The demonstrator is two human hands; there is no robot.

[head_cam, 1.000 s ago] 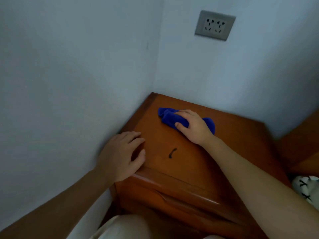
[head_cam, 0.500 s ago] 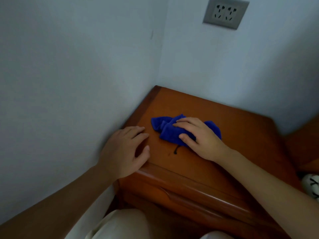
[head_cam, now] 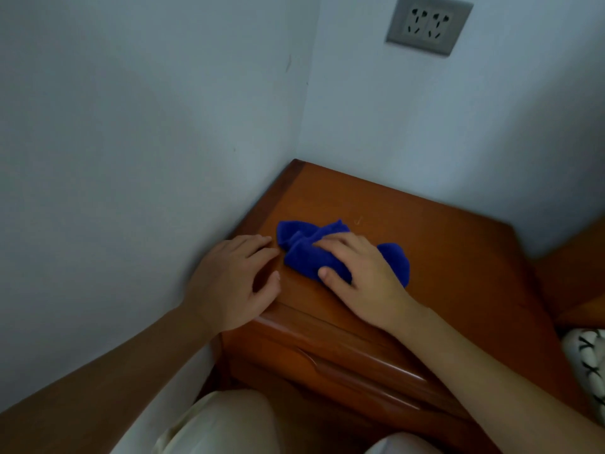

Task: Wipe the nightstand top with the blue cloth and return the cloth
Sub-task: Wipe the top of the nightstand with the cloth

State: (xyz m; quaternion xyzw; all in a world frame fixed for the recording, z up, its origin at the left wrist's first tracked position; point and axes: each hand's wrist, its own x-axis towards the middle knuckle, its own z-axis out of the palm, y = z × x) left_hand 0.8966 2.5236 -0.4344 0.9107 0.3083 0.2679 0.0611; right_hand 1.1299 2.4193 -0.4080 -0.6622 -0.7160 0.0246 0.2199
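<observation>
Pressing down on the blue cloth point(head_cam: 309, 253), the right hand point(head_cam: 363, 276) is seen in the head view near the middle of the frame, with the fingers spread over the bunched fabric and the thumb laid against its near edge — the cloth is held flat to the wood rather than lifted. The cloth lies on the nightstand top point(head_cam: 442, 257), toward the left front part of that surface; its crumpled ends stick out from under the hand at about 10 o'clock and 3 o'clock. At 9 o'clock from the cloth, the left hand point(head_cam: 235, 283) is rested palm down on the left front corner of the nightstand, just beside the cloth, its fingers loosely apart and nothing gripped. The nightstand is set into a corner of pale walls point(head_cam: 131, 142). A grey double socket point(head_cam: 429, 26) is mounted on the wall at 1 o'clock from the cloth, well above it. A drawer front point(head_cam: 327, 358) is visible below the top's near edge — at 6 o'clock from the right hand. A white item with dark cross marks point(head_cam: 586, 362) is partly cut off at the frame's right edge.
</observation>
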